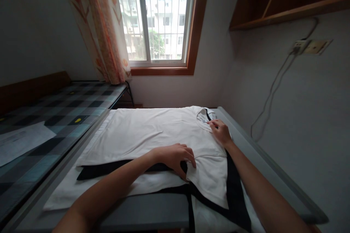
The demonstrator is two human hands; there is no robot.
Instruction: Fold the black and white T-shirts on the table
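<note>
A white T-shirt (142, 131) lies flat with its collar toward the right, on top of black and white garments whose edges show beneath it. Bent over the near side of this shirt, by the sleeve, is my left hand (177, 156), its fingers and thumb closing on the cloth from either side. My right hand (221, 133) pinches the shirt by the collar at the shoulder. A black garment (236, 189) sticks out below the white sleeve and hangs toward the table's front edge. The fabric between my right fingertips is mostly hidden.
Under the clothes is a grey table (153, 209) with a raised rim on the right. To the left stands a bed with a checked mattress (93, 98) and a paper sheet (26, 142). A cable (270, 94) hangs on the right wall below a wooden shelf (290, 9).
</note>
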